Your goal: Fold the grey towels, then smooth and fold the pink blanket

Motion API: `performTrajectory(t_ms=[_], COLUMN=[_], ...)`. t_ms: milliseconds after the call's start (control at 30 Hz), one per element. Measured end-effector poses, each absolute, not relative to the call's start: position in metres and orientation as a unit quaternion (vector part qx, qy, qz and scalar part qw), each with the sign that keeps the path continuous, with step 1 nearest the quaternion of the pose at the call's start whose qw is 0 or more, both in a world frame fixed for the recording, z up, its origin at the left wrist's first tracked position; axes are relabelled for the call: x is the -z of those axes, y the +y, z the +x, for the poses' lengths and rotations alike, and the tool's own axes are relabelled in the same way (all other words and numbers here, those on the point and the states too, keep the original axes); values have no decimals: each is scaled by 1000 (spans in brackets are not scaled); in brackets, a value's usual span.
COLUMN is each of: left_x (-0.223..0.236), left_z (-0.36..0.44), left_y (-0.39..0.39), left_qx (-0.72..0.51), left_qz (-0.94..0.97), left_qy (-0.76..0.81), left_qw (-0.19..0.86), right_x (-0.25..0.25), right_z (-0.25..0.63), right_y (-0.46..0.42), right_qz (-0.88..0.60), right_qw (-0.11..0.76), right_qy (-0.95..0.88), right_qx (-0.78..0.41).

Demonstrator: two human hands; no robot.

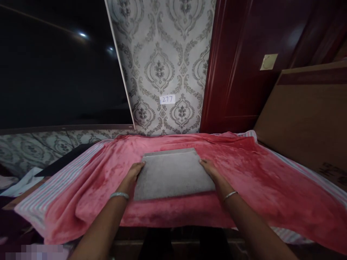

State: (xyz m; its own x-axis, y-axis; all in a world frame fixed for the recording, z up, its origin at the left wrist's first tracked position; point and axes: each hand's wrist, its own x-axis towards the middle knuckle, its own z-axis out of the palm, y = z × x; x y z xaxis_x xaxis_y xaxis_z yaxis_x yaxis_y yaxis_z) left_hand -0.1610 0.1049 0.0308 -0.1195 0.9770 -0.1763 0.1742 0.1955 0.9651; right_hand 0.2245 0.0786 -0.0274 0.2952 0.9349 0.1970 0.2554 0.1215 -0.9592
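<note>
A grey, soft-looking folded cloth point(173, 177) with a flat rectangular shape is held over the pink plush blanket point(105, 180), near its middle. My left hand point(135, 171) grips the cloth's left edge, thumb on top and the other fingers mostly hidden at the side. On the opposite edge, my right hand point(210, 168) holds it the same way. Another layer shows along the cloth's far edge. Whether its underside touches the blanket I cannot tell.
A striped sheet point(54, 184) shows under the blanket. Behind stand a patterned wall point(159, 54) with a paper label point(167, 99) and a dark red door point(233, 72). A large black screen point(59, 72) is at the left, a cardboard box point(306, 119) at the right.
</note>
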Motion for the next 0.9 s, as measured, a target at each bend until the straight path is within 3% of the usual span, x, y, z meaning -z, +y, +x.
performTrajectory(t_ms=[267, 467, 633, 767, 900], left_x=[-5, -9, -17, -1, 14], left_z=[-157, -156, -105, -69, -67], left_y=[113, 120, 122, 114, 107], left_qx=[-453, -447, -314, -165, -124], left_qz=[507, 535, 753, 822, 829], left_qy=[640, 666, 568, 542, 545], left_qw=[359, 264, 113, 56, 22], right_x=[43, 31, 1, -1, 11], right_z=[228, 221, 157, 111, 106], right_y=[82, 83, 98, 95, 87], right_qz=[-627, -663, -636, -625, -623], right_qw=[508, 468, 315, 181, 133], right_qy=[-508, -541, -702, -759, -770], right_qx=[-301, -220, -58, -37, -38])
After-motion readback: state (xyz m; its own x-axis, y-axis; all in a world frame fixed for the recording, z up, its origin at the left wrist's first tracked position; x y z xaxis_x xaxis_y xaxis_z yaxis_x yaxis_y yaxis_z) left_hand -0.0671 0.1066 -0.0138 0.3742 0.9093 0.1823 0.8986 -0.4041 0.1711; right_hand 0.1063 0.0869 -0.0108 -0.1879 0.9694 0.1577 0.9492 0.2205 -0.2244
